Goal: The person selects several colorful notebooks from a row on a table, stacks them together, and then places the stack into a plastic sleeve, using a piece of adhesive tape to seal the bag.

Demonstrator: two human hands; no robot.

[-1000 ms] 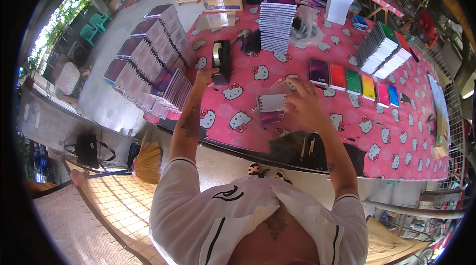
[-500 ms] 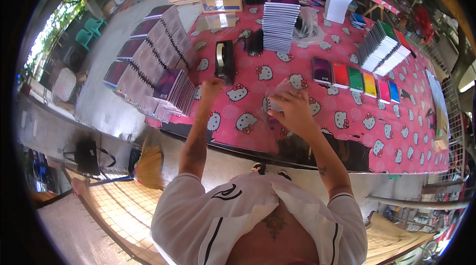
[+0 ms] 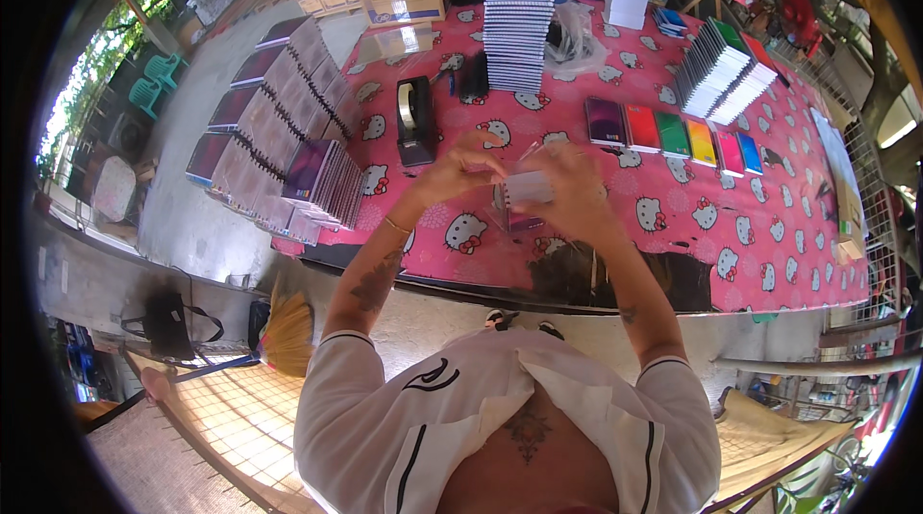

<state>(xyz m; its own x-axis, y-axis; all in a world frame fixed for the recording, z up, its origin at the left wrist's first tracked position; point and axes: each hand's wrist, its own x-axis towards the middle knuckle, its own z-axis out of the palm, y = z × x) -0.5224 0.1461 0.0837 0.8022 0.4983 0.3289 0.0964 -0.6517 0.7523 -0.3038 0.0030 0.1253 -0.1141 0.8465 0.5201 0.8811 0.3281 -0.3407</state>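
The small white-topped pad [image 3: 527,189] lies on the patterned tablecloth [image 3: 760,250], partly under the blurred right hand [image 3: 577,192]; I can't tell whether those fingers grip it. The left hand [image 3: 461,171] curls thumb toward forefinger beside it, any hold unclear. Light fingertips and a flat, square pad would seem best. The tape dispenser [image 3: 415,125] crowds the left wrist; a tall notebook stack [image 3: 519,43] stands beyond.

Over there the head camera perches just off the near edge of the pink table [image 3: 683,230], close above it, facing forward and steeply down, its fisheye spanning it side to side.
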